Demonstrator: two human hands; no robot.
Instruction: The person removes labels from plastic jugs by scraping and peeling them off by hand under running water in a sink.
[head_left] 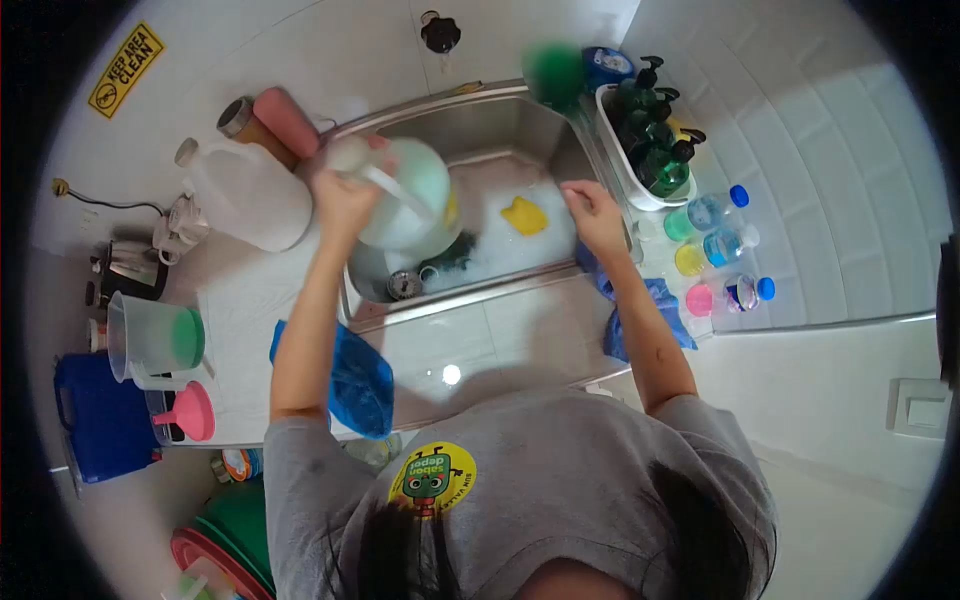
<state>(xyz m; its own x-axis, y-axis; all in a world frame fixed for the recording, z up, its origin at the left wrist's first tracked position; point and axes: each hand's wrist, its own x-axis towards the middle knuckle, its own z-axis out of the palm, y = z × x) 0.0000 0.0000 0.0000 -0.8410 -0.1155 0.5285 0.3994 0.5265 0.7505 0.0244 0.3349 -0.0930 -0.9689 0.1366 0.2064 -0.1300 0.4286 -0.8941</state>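
Observation:
My left hand (345, 203) is closed on a large translucent plastic jug (418, 175), tilted over the left part of the sink (440, 118) and slightly blurred by motion. Pale green shows through its wall. My right hand (597, 217) is over the sink's right side with its fingers curled together; anything inside them is too small or hidden to name. A yellow sponge-like piece (525, 215) lies among white suds (515, 252) between my hands. Beside the drain (404, 285), something dark is partly covered by the jug.
Left of the sink stand another big jug (250, 195), a pink bottle (287, 120), a clear pitcher (150, 335) and a pink funnel (190, 412). At right are a white basket (625, 165) of green pump bottles and several small bottles (725, 245). Blue cloth-like pieces (360, 385) hang at the front edge.

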